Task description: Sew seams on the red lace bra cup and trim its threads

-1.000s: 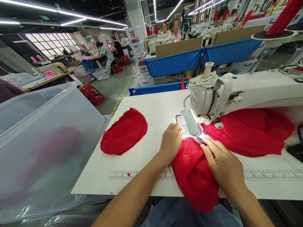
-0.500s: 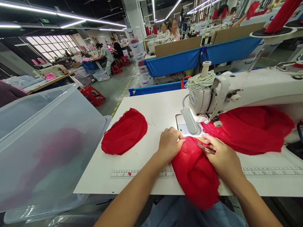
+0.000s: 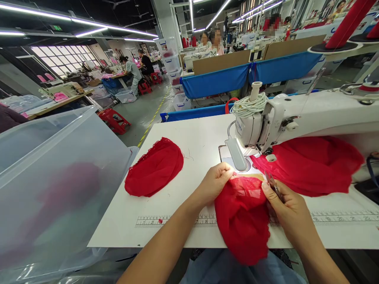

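The red cloth (image 3: pixel 242 217) is on the front part of the white table (image 3: pixel 118 227), between the two hands, and its low end hangs over the near edge. It has soft folds in it. The left hand (image 3: pixel 218 179) pinches its top left corner, with thumb and fingers clamped on it. The right hand (image 3: pixel 288 205) is at the top right corner. Its thumb and fingers are closed around small metal snips (image 3: pixel 274 187), and the thumb is on the cloth too. The tips of the snips point up and away from the person.

Just past the hands is the sewing machine (image 3: pixel 319 116), with a white cord (image 3: pixel 250 105) wound on top. A second red cloth (image 3: pixel 319 165) lies under its arm. A third red cloth (image 3: pixel 155 167) lies flat on the left, apart from the hands. A ruler (image 3: pixel 145 222) runs along the table, with a tiny red scrap (image 3: pixel 160 221) on it. A big clear bin (image 3: pixel 59 146) stands to the left. Farther off are a red stool (image 3: pixel 114 120) and blue sheets (image 3: pixel 216 82).
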Demonstrator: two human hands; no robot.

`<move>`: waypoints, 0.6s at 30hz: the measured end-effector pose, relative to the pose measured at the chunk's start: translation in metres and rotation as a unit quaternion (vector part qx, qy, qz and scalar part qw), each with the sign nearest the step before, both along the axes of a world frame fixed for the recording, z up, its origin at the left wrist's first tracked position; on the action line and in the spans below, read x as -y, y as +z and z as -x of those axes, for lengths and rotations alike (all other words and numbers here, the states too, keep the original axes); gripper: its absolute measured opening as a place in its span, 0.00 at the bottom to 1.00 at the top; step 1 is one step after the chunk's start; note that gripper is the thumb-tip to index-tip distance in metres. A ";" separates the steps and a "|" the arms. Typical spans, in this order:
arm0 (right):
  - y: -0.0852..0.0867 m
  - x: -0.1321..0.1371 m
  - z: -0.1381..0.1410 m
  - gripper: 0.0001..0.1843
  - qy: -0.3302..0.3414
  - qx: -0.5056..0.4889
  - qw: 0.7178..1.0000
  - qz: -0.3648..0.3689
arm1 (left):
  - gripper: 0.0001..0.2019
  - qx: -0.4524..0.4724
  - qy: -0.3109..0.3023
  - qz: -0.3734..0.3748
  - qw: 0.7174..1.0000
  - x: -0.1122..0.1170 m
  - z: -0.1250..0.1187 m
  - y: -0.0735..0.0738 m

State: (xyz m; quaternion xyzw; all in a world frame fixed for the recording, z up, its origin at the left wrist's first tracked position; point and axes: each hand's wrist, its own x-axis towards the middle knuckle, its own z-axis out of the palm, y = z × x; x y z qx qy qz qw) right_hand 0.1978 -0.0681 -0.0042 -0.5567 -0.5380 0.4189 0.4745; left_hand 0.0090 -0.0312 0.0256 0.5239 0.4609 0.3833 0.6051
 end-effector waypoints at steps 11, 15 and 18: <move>0.000 0.005 0.001 0.17 -0.080 0.118 0.989 -0.042 | 0.16 0.129 -0.025 0.093 0.987 0.004 -0.005 -0.001; 0.010 0.005 0.007 0.15 -0.121 0.155 0.971 -0.136 | 0.15 0.123 -0.055 0.090 0.987 0.006 -0.006 -0.002; 0.020 0.001 0.013 0.17 -0.005 0.089 0.991 -0.097 | 0.17 0.114 -0.067 0.076 0.988 0.006 -0.007 -0.003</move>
